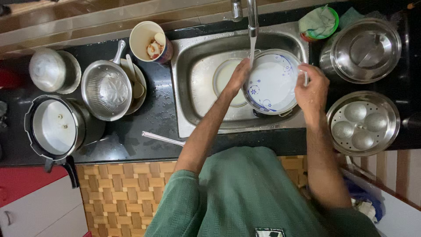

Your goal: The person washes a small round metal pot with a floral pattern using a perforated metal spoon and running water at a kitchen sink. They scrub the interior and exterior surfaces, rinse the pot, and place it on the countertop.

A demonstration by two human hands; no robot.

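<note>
Plate: white plate with blue flower print (272, 83), held tilted over the steel sink (193, 52), at 12 o'clock from my body, under the tap.
Tap: steel spout (252, 17) at 12 o'clock of the plate, a thin stream of water falling on the plate's upper rim.
My left hand: left hand (239, 77) lies at the plate's 9 o'clock edge, fingers together and pressed flat on the wet face, thumb hidden behind the rim.
My right hand: right hand (312, 90) clamps the plate's 3 o'clock rim, fingers curled over the edge and closed on it.
Under the plate: a steel pot with side handles (267, 113), mostly hidden; beside it at 9 o'clock a round vessel of milky water (224, 79) in the sink basin.
Counter, 9 o'clock of the sink: black counter (149, 118) bearing a paper cup with scraps (151, 41), a steel strainer bowl on a plate with a spoon (107, 90), a lidded steel bowl (52, 70), a pressure cooker body (55, 127), and a loose thin steel rod (162, 138) near the sink's front corner.
Counter, 3 o'clock of the sink: a steel pot with lid (364, 50), an idli tray in its pan (363, 123), and a green tub holding a cloth (319, 23) at 1 o'clock.
Floor: woven mat (118, 193) at 7 o'clock.
Clothing: green shirt (245, 193).
</note>
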